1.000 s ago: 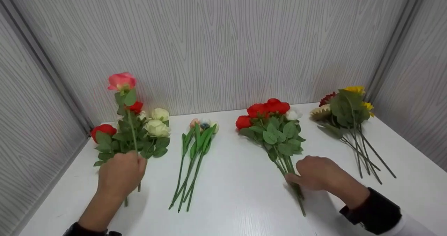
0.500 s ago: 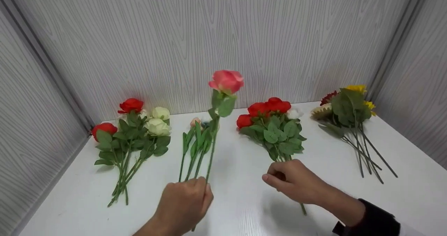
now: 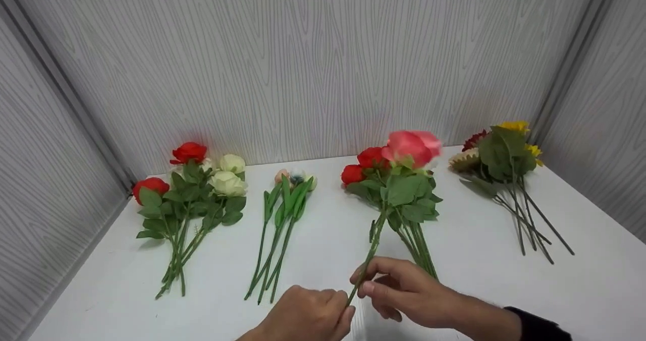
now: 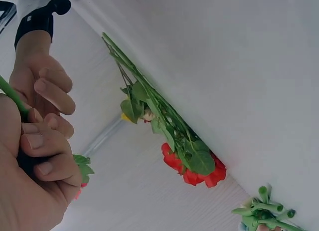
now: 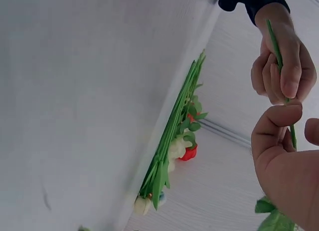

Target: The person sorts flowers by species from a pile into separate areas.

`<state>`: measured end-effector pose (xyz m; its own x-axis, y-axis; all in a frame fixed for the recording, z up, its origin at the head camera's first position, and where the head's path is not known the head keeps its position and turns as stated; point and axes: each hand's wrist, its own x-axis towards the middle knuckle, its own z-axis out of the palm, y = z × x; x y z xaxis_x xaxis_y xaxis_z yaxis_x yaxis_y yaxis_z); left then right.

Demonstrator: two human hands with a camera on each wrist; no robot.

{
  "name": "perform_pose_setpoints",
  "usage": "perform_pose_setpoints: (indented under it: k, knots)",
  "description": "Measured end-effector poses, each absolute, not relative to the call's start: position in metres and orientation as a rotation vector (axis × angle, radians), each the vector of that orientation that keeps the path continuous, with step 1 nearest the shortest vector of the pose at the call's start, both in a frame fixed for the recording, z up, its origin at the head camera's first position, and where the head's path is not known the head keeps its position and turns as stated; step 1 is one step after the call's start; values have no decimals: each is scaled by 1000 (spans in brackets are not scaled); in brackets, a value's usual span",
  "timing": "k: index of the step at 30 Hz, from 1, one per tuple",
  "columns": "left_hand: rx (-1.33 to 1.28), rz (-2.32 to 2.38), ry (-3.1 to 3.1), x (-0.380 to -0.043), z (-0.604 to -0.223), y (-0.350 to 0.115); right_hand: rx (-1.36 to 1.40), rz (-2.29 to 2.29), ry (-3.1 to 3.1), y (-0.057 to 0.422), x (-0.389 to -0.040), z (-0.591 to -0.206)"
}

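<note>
My left hand (image 3: 313,313) grips the lower stem of a pink rose (image 3: 411,149), tilted so its bloom stands up and to the right. Beside it, my right hand (image 3: 404,290) has its loosely bent fingers right at the stem, just above the left fist. The right wrist view shows the green stem (image 5: 275,46) running past both hands, a gap showing between the right thumb (image 5: 313,131) and the bent fingers. The bloom overlaps a bunch of red roses (image 3: 372,157) lying behind it and hides part of that bunch.
On the white table (image 3: 202,316), red and cream roses (image 3: 227,183) lie at the left. Several tulips (image 3: 290,200) lie in the middle. Yellow, dark red and beige flowers (image 3: 504,154) lie at the right. Grey wood-grain panels (image 3: 323,68) enclose the back and sides.
My left hand has carried the pink rose from the left bunch across to the right and nearer me. The right hand has left the red roses' stems and come to the pink rose's stem.
</note>
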<state>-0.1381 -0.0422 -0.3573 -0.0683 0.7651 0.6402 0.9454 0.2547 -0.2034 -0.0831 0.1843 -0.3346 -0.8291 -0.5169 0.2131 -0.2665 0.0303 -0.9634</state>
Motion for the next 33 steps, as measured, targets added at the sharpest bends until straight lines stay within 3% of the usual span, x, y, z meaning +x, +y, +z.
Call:
perform_pose_setpoints:
  k: [7,14,20,33]
  knots:
    - [-1682,-590,-2278,-131,-339,-49,-739,-1972,2229,191,-88,-327]
    - [-1473,-877,-2851,-157,-333,-58,-251,-1590,2793,234,-118,-318]
    - [-1395,-799,-2879,-168,-342,-61,-31,-1347,2998,268,-137,-325]
    - [-1399,-590,-2790,-170,-347,-59,73,-1098,2979,292,-148,-335]
